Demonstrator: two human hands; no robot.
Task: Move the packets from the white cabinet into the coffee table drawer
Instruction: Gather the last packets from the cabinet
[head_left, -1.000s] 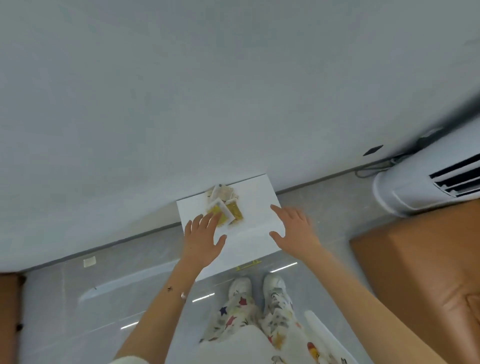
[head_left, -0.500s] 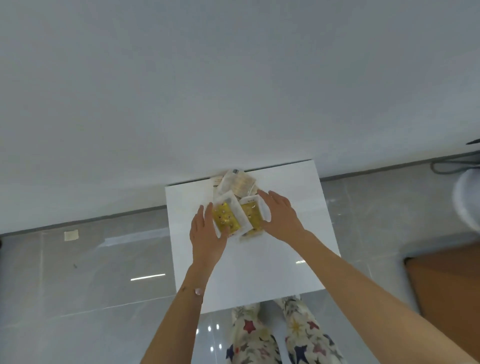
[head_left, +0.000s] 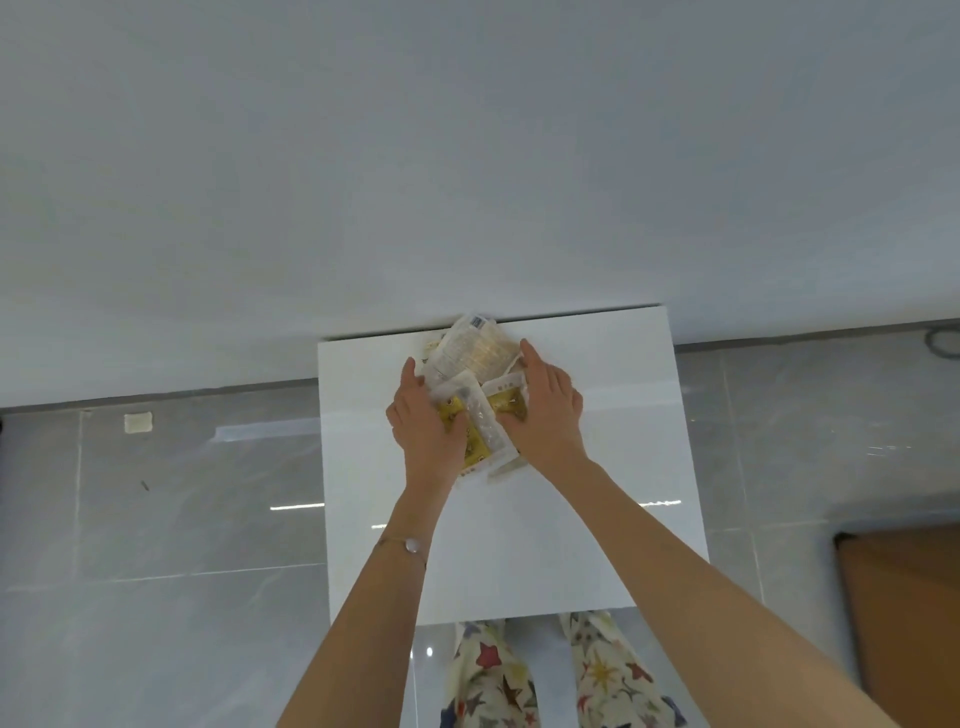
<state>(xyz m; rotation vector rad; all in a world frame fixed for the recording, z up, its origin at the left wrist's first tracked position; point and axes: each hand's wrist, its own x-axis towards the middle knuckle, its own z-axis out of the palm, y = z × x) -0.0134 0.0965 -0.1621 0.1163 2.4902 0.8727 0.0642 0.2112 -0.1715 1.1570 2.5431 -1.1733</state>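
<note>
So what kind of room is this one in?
Probably a home living area: glossy grey floor tiles, a plain white wall, a low white cabinet top holding snack packets, and an orange-brown upholstered seat.

A pale wall (head_left: 467, 156) fills the upper half of the view, above a grey tiled floor (head_left: 166, 519) with bright reflections. A small white square (head_left: 138, 422) lies on the floor near the wall at left, and a brown seat (head_left: 904, 613) shows at right. Star-print trousers (head_left: 550, 675) appear below.
</note>
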